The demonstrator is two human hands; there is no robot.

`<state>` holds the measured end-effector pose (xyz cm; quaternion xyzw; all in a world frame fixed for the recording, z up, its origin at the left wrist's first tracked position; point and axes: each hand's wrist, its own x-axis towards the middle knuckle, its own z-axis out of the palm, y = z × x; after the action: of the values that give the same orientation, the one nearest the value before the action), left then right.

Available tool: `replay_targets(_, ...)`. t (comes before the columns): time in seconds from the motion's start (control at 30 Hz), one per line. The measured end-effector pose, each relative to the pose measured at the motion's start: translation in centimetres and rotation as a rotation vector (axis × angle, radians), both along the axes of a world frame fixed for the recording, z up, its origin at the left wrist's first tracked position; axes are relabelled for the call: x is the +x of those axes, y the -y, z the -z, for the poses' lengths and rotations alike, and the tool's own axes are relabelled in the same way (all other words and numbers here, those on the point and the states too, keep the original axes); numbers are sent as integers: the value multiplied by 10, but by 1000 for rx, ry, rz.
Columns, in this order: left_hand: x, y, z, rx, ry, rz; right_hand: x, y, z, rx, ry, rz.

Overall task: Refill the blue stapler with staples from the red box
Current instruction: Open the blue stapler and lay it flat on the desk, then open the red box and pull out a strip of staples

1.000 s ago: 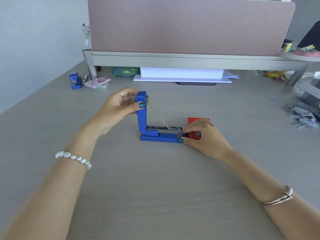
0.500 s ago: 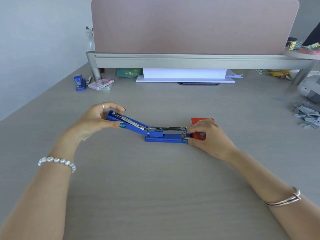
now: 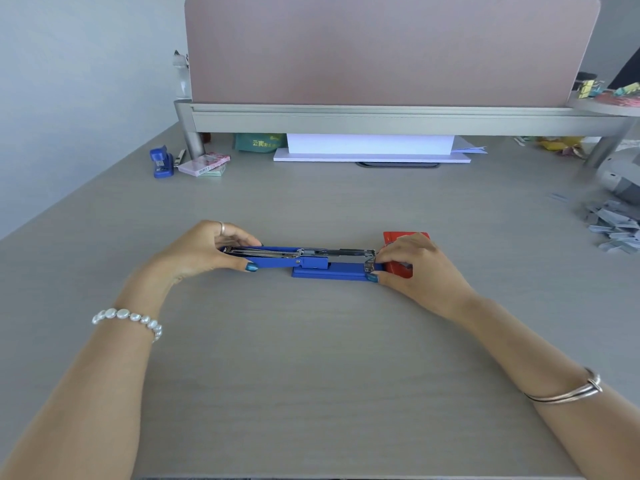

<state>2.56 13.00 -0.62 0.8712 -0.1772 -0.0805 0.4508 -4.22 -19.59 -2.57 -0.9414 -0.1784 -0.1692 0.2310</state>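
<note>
The blue stapler (image 3: 311, 263) lies on the grey desk, swung fully open and flat. Its blue top arm stretches out to the left and its metal staple channel to the right, over the blue base. My left hand (image 3: 201, 251) pinches the far left end of the top arm between thumb and fingers. My right hand (image 3: 415, 263) holds the front end of the base and channel. The red box (image 3: 403, 237) sits right behind my right hand, partly hidden by it. I cannot tell whether staples lie in the channel.
A second small blue stapler (image 3: 161, 162) and a pink packet (image 3: 204, 163) lie at the back left. A pile of loose grey staple strips (image 3: 614, 228) sits at the right edge. A pink divider on a metal shelf (image 3: 381, 116) stands behind, with white paper (image 3: 370, 148) under it.
My left hand has swung the stapler's top arm from upright down to the left until it lies flat. My right hand has stayed on the stapler's front end.
</note>
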Motion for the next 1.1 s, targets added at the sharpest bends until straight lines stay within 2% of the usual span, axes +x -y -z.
replay_targets(0.17,-2,0,-3,21,-25,5,-2,2,2,-46,11,6)
replay_targets(0.27,-7,7,-8,-28,-6,-10,-5,5,2,-123,22,137)
replay_targets(0.4,-15,34,-15,-108,127,-26,-7,13,1,-194,-219,326)
replay_targets(0.5,-21,59,-11,-91,179,35,-6,21,1,-78,-296,331)
replay_targets(0.67,-34,94,-1,30,246,110,-4,24,-12,288,-131,303)
replay_targets(0.8,-31,119,-6,99,402,130,-6,18,-22,511,-207,110)
replay_targets(0.97,-27,149,-17,40,573,252,-13,13,-30,550,-357,-113)
replay_targets(1.1,-26,157,-12,-36,647,283,-17,17,-34,564,-404,-172)
